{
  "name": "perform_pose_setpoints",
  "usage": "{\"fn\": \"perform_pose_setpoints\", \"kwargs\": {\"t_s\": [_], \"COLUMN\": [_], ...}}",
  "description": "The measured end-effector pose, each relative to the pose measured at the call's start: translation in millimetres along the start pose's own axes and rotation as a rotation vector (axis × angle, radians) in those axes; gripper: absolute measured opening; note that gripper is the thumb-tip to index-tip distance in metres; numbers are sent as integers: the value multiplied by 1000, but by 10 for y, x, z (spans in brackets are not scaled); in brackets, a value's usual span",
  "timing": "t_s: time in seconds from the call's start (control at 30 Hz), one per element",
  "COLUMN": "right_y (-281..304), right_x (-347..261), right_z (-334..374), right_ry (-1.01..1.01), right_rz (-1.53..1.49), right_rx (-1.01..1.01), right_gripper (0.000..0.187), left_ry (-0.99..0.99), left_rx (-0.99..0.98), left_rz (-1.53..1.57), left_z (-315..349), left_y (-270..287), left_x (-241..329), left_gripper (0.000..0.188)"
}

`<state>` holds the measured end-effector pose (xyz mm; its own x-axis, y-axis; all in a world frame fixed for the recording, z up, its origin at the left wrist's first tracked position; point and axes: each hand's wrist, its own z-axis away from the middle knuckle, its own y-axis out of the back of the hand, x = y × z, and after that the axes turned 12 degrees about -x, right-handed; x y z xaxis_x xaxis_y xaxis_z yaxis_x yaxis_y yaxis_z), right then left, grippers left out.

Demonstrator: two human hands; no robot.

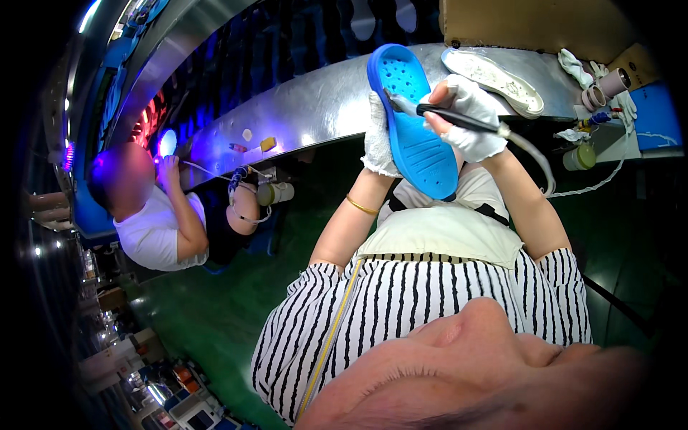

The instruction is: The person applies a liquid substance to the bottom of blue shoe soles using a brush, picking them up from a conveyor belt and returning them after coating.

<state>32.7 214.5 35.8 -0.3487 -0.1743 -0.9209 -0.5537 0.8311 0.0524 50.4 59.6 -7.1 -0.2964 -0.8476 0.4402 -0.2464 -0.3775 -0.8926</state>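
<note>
A blue shoe sole (423, 154) with a raised rim, pitted at its far end and grooved across the near half, is tilted up in front of me. My left hand (378, 140), in a white fingertip-less glove, is closed on its left edge. My right hand (471, 118), gloved the same way, grips a brush (457, 117) with a black handle. Its pale tip reaches over the inner face of the sole, near the pits; whether it touches cannot be told. A pale hose (534, 152) runs from the back end of the handle.
A white sole (498, 80) lies on the metal bench (308, 107) beyond my right hand. Gloves (573, 66), a pink cup (614, 82) and a lidded jar (579, 158) are at the right. A cardboard box (537, 25) stands behind. Leftward, a co-worker (158, 222) sits at the same bench.
</note>
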Motion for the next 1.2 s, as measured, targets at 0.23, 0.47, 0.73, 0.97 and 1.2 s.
{"fn": "perform_pose_setpoints", "kwargs": {"t_s": [0.23, 0.47, 0.73, 0.97, 1.2], "right_y": [-46, -96, -95, 172, -190], "right_x": [187, 54, -69, 5, -121], "right_z": [21, 98, 119, 29, 171], "right_ry": [166, 99, -125, -39, -131], "right_rz": [188, 202, -33, 70, -116], "right_rx": [62, -2, -161, 12, -165], "right_gripper": [22, 21, 13, 10, 13], "left_ry": [-78, -105, -165, -135, -163], "left_rx": [56, 82, 57, -100, -159], "left_rz": [-95, -55, -41, 72, 6], "left_z": [-112, -192, -190, 18, -148], "left_y": [-13, -11, 41, -262, 159], "left_x": [39, 168, 357, 192, 233], "left_gripper": [68, 72, 77, 88, 83]}}
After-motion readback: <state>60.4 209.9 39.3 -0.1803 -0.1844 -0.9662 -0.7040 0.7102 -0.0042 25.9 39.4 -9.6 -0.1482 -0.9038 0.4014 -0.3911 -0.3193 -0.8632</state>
